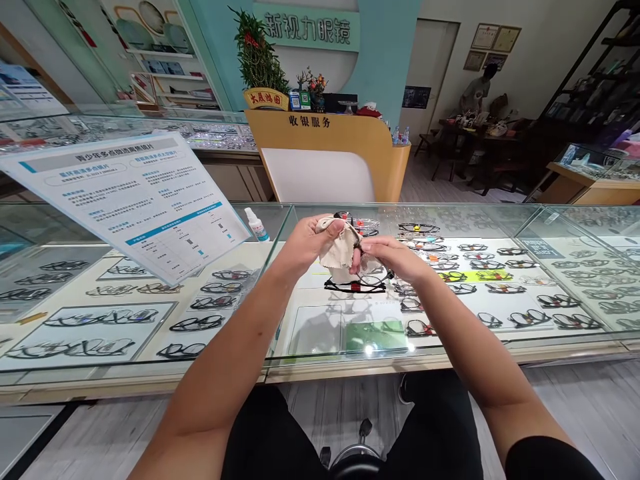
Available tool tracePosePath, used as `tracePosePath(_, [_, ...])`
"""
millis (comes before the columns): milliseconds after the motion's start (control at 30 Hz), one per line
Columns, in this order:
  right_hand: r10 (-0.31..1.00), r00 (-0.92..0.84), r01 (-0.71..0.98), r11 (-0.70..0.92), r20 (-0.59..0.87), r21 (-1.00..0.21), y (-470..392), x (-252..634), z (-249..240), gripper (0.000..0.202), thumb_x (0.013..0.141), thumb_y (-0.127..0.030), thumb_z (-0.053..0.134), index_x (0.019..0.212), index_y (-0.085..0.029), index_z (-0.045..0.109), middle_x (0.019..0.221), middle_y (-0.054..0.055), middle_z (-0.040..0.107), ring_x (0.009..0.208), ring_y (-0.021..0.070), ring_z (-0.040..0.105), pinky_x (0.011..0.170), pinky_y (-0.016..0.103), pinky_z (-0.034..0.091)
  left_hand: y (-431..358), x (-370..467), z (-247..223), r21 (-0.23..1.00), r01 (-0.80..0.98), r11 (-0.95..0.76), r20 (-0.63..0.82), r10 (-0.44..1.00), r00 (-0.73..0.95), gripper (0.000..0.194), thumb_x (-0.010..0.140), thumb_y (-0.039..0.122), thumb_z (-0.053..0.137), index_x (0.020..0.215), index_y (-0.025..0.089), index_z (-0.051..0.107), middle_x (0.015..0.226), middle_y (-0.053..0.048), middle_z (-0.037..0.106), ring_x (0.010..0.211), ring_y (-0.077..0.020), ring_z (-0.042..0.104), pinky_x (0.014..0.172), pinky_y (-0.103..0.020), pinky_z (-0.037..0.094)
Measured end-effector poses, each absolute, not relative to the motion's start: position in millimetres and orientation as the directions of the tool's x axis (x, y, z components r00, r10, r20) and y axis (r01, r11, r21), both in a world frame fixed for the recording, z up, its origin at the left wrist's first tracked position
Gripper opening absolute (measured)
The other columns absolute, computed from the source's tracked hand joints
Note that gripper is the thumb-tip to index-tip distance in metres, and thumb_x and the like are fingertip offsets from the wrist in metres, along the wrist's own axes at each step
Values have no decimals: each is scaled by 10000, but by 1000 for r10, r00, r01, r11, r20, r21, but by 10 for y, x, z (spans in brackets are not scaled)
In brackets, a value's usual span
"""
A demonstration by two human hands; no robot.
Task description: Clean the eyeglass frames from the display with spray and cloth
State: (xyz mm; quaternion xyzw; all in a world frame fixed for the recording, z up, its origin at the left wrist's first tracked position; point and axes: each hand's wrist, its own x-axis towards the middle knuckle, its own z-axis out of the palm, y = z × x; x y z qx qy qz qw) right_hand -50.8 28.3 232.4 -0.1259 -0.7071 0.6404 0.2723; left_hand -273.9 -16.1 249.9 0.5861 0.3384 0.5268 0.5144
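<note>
Above the glass counter, my left hand [311,241] is closed on a cream cloth [338,252], which hangs over part of a pair of glasses [384,275]. The fingers of my right hand [393,257] pinch the dark frame of these glasses just right of the cloth. Part of the frame is hidden behind the cloth and fingers. Directly below my hands lies a black pair of glasses with red at its middle [356,287].
A glass display counter [320,360] full of eyeglasses spans the view. A white spray bottle [257,225] and a large printed sheet [135,193] stand on the left. Behind is a yellow reception desk [320,137]. A person [477,90] is at a far table.
</note>
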Motion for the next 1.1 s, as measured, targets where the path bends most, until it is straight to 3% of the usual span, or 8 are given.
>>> tracePosePath(133, [555,-799,-230,70,230,-971,297,-500,2333,461,967,-620,786,872,-170,809,876,94,814,853,225,722,836,346,555,-149,-2760,2475,960,-180,-214,263,909,324,554,832,626,977,969,181,678,745,-62,780,624,-256,786,611,-349,645])
tracePosePath(300, [557,-792,-246,86,251,-965,312,-529,2299,476,933,-647,804,866,-176,797,875,98,813,868,241,725,839,362,560,-159,-2613,2398,939,-239,-249,315,902,295,528,799,461,1035,1016,203,629,698,-26,773,568,-191,719,612,-309,619])
tracePosePath(533, [522,-808,-202,190,274,-961,248,-586,2262,523,992,-713,745,865,-208,801,887,67,819,916,236,703,899,361,511,-257,-2446,2410,938,-205,-278,301,949,91,624,742,682,1012,841,227,597,557,-8,709,367,-189,611,373,-287,466])
tracePosePath(700, [524,-813,-164,215,255,-963,241,-548,2304,494,1018,-682,731,892,-210,809,897,60,822,879,231,691,884,360,529,-260,-2462,2437,923,-208,-323,349,931,105,641,851,796,875,813,223,590,550,-29,694,378,-211,631,381,-310,482])
tracePosePath(833, [562,-768,-232,203,307,-951,301,-529,2299,420,1050,-570,709,875,-205,822,885,59,819,909,233,720,919,352,534,-167,-2583,2435,931,-224,-290,339,913,226,627,895,788,838,917,187,659,651,-65,728,528,-233,709,504,-337,569])
tracePosePath(967, [621,-719,-233,209,313,-950,358,-532,2281,427,1001,-599,757,867,-200,834,849,55,769,892,231,692,919,361,548,-111,-2666,2446,933,-163,-320,346,924,166,645,751,657,1018,1018,158,709,774,-43,760,651,-181,706,617,-283,574])
tracePosePath(1100, [638,-719,-173,221,276,-960,364,-549,2249,525,944,-716,789,836,-203,817,852,59,749,867,230,653,850,357,538,-155,-2608,2438,916,-61,-397,400,916,31,625,622,523,1108,948,175,703,748,1,738,636,-156,670,596,-252,532])
